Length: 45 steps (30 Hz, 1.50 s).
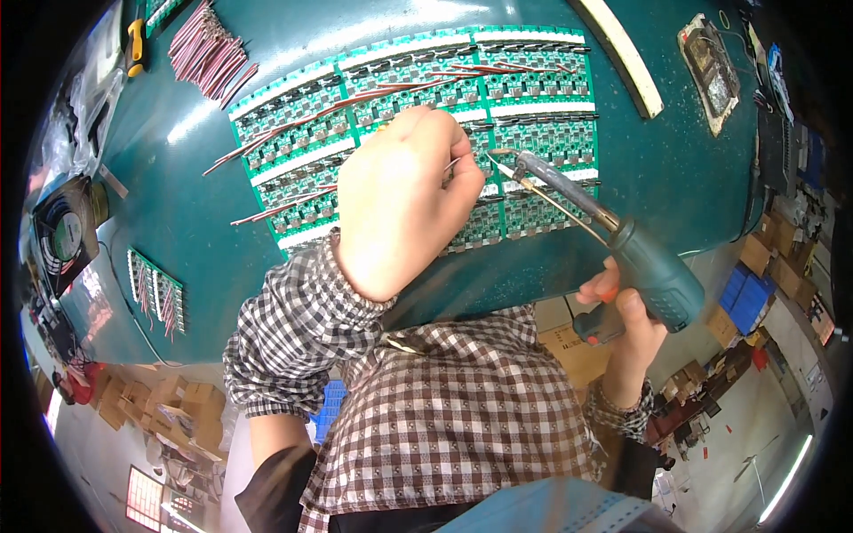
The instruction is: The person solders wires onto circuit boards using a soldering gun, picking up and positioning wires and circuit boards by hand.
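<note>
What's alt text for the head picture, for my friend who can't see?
A person's right hand holds a green soldering gun, its tip over green circuit boards; the left hand is curled above them, near the tip.

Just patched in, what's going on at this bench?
A person's right hand grips a green soldering gun, its tip close to the left hand, which is bent over rows of circuit boards. What the left fingertips pinch is too small to tell. Some reddish wires lie across the boards; a pile lies beyond, upper left.
</note>
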### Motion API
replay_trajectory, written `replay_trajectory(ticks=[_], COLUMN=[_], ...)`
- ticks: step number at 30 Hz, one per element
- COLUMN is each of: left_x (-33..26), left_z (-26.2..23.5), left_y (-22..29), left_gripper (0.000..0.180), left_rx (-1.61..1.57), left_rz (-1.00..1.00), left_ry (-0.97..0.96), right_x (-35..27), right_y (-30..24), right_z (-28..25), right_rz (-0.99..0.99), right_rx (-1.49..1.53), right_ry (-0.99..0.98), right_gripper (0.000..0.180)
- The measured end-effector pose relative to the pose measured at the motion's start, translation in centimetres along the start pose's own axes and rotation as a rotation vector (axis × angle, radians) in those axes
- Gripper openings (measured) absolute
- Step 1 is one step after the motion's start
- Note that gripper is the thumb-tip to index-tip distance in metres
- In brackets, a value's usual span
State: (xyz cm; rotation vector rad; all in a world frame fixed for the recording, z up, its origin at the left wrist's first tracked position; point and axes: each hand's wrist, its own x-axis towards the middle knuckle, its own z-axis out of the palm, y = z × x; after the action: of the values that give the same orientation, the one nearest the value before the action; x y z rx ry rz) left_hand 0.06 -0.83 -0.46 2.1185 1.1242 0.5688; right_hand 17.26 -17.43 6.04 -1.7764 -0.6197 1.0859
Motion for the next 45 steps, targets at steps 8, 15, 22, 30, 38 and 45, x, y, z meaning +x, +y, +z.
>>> replay_trajectory(ticks=[8,15,22,30,38,45], left_x=[0.01,0.07,0.08,0.00,0.00,0.04], left_z=[0.27,0.14,0.22,0.24,0.26,0.34], left_y=[-0.15,0.04,0.04,0.06,0.06,0.03], left_gripper=[0.013,0.013,0.013,0.013,0.013,0.014], left_rx=[-0.037,-0.007,-0.014,-0.012,-0.005,-0.006], left_rz=[0.019,0.011,0.006,-0.005,0.001,0.004], left_ry=[0.060,0.039,0.051,0.035,0.039,0.048], right_x=[-0.11,-0.21,-0.13,-0.10,-0.12,-0.22], right_y=[-0.18,-0.13,-0.01,-0.06,-0.06,-0.13], right_z=[0.43,0.50,0.37,0.49,0.57,0.63], right_rz=[0.002,0.019,0.011,-0.004,-0.017,0.012], right_rx=[0.052,0.088,0.078,0.031,0.023,0.025], right_ry=[0.034,0.026,0.019,-0.009,-0.021,-0.011], right_gripper=[0.037,0.036,0.035,0.034,0.034,0.034])
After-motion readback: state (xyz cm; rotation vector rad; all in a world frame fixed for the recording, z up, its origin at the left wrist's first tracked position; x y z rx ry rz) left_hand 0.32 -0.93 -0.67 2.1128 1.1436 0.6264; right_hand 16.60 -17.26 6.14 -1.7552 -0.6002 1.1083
